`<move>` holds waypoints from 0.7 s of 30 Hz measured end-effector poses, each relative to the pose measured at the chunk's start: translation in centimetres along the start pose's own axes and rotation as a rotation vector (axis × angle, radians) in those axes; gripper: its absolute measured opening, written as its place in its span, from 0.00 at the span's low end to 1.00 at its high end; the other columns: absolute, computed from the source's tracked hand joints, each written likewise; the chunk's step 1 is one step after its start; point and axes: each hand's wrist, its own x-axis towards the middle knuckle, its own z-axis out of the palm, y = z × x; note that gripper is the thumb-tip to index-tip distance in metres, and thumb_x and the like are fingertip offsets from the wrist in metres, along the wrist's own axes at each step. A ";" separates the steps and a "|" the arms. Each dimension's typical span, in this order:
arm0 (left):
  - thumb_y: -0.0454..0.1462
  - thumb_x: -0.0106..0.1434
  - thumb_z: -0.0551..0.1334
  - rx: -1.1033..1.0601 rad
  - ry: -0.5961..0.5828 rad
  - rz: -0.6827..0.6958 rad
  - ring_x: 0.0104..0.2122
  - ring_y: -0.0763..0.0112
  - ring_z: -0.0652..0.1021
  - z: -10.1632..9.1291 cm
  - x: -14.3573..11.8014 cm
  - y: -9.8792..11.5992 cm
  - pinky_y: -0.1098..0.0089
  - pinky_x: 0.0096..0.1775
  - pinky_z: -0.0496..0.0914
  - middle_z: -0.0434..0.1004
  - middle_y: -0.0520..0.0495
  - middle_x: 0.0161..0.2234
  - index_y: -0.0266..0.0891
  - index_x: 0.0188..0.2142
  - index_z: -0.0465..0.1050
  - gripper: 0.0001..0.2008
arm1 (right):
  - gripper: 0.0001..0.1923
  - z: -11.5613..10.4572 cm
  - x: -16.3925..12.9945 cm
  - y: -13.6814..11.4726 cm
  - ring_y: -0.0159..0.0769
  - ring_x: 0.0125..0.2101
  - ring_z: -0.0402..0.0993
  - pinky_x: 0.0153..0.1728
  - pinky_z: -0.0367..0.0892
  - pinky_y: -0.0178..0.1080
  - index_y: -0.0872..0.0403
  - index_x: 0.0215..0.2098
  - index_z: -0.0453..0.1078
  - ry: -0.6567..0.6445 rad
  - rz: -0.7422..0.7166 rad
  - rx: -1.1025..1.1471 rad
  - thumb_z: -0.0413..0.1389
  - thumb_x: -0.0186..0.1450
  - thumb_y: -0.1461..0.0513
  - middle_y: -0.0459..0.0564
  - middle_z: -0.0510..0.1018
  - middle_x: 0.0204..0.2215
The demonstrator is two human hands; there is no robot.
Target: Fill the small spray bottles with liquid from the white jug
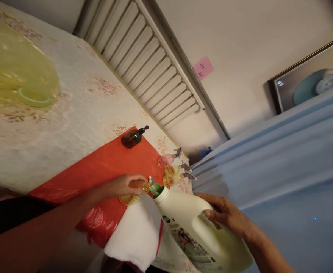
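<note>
**Jug tipped over the small bottle**

My right hand (pixel 225 216) grips the handle of a big cream-white plastic jug (pixel 194 223). It is tilted well over, mouth pointing down and to the left, uncapped, with a printed label showing on its lower side. A green funnel (pixel 155 189) sits right at the jug's mouth.

My left hand (pixel 126 185) wraps around a small clear bottle (pixel 133 196) holding yellowish liquid. It stands at the edge of the red plastic sheet (pixel 98 170), touching the white cloth (pixel 138 231), its neck meeting the funnel just beside the jug's opening.
</note>
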 end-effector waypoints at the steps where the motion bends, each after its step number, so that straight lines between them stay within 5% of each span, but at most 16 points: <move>1: 0.44 0.54 0.67 0.006 0.004 -0.004 0.52 0.54 0.75 0.0 0.0 0.1 0.64 0.53 0.68 0.78 0.45 0.51 0.40 0.50 0.73 0.24 | 0.35 0.0 0.0 0.0 0.28 0.22 0.60 0.22 0.56 0.32 0.56 0.62 0.64 0.000 0.001 0.001 0.57 0.62 0.47 0.49 0.74 0.31; 21: 0.46 0.55 0.67 -0.024 -0.012 -0.014 0.52 0.54 0.75 0.0 0.0 0.1 0.63 0.52 0.69 0.79 0.46 0.51 0.41 0.50 0.73 0.24 | 0.35 -0.1 0.1 -0.2 0.28 0.22 0.58 0.22 0.55 0.32 0.57 0.61 0.65 0.004 0.006 -0.020 0.57 0.62 0.46 0.46 0.70 0.26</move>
